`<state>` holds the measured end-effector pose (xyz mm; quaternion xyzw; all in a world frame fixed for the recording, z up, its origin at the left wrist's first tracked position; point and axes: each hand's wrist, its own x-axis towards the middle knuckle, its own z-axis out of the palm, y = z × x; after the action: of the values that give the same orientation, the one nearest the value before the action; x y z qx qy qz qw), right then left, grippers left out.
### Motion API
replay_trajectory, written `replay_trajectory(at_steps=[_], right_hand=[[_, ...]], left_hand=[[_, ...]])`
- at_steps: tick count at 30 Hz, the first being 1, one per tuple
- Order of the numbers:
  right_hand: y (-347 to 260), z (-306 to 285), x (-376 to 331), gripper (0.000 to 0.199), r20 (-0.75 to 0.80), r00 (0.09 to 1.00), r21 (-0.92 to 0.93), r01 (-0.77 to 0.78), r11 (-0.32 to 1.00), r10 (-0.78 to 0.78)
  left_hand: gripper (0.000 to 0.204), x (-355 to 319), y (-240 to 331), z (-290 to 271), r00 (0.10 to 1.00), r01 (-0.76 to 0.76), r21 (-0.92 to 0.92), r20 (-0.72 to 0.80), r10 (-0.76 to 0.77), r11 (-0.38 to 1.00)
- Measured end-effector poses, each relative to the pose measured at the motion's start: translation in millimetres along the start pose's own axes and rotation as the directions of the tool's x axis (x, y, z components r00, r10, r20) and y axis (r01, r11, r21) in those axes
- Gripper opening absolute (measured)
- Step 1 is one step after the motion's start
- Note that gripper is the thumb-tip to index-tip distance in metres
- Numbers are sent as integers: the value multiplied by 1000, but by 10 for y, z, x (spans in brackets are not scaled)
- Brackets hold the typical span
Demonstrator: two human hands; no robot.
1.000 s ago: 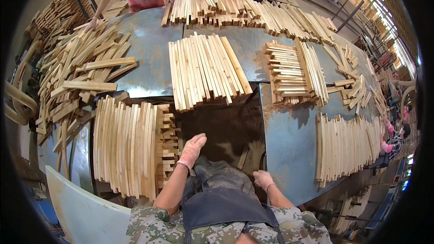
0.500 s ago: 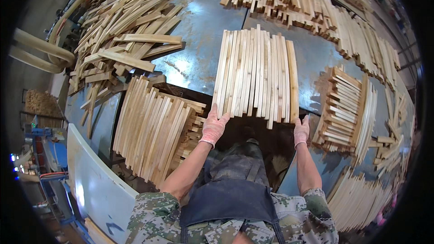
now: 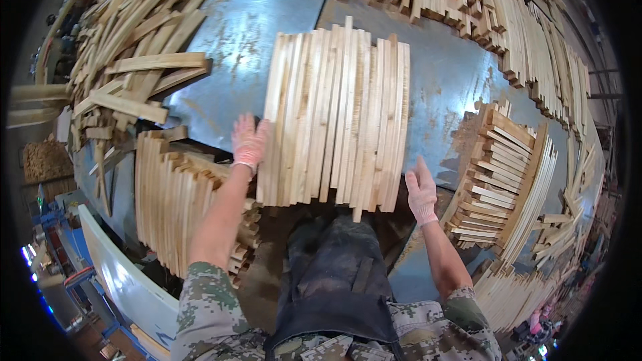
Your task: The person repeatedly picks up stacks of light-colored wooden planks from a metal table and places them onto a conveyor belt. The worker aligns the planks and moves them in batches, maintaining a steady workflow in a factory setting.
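A row of pale wooden slats (image 3: 334, 117) lies side by side in front of me on the blue metal table (image 3: 231, 47), its uneven near ends overhanging the table edge. Beside the row's left edge is my left hand (image 3: 249, 142) in a pinkish glove, fingers spread; its fingertips are at the outermost slat, and whether they touch it I cannot tell. My right hand (image 3: 422, 194), gloved too, is held off the row's near right corner with its fingers stretched out and nothing in them.
Loose slats (image 3: 144, 33) lie heaped at the far left. A stack of slats (image 3: 167, 200) stands near my left forearm. On the right is a crosswise stack (image 3: 498, 177). Long rows of wood (image 3: 461, 7) line the far side. A pale curved panel (image 3: 124, 281) stands at lower left.
My left hand has moved from the row's near left corner up along its left side. My right hand has come away from the near right corner. The whole view has shifted.
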<state>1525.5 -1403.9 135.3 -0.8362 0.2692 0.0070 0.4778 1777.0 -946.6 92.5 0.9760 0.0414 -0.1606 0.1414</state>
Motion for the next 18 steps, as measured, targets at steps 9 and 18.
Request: replay_trajectory(at_steps=[9,18], right_hand=[[-104,729,860,71,-152,968,271,234,934,-198],[317,443,203,80,-213,971,597,43,801,106]], left_hand=[[78,306,151,132,994,-105,-17,26,105,994],[101,-62,860,261,976,-184,-163,87,200,969]])
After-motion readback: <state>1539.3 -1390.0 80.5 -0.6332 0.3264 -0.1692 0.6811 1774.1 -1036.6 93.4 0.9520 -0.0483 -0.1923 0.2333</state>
